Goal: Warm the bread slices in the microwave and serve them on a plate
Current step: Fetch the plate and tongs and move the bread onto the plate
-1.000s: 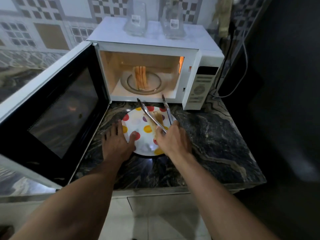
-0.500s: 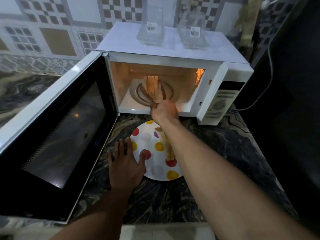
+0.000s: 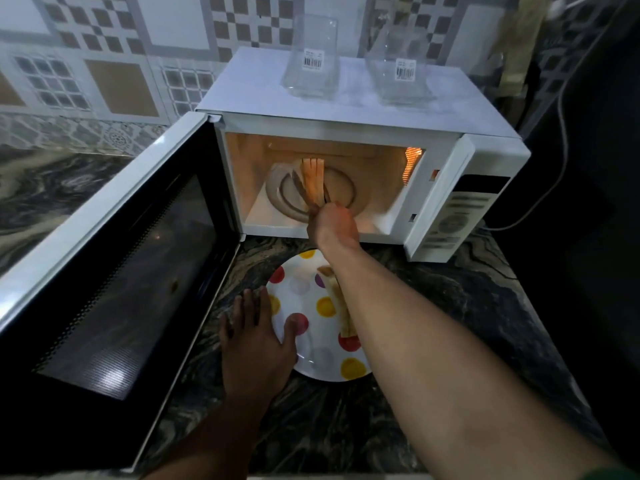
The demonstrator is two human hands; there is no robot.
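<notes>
The right hand [image 3: 334, 228] reaches into the open microwave [image 3: 346, 112] at 12 o'clock, fingers curled round metal tongs [image 3: 298, 184]. The tong arms sit either side of the bread slices [image 3: 313, 180], which stand on edge on the turntable [image 3: 343, 188] (whether the arms pinch the bread is unclear). The left hand [image 3: 256, 341] lies flat, fingers straight, on the dark marbled counter [image 3: 450, 306] at 8 o'clock of the spotted plate [image 3: 301, 266], with its thumb on the rim. A single slice [image 3: 337, 299] lies on the plate. The microwave door [image 3: 114, 271] stands open at 9 o'clock. Two clear containers [image 3: 311, 60] sit on top of the microwave.
</notes>
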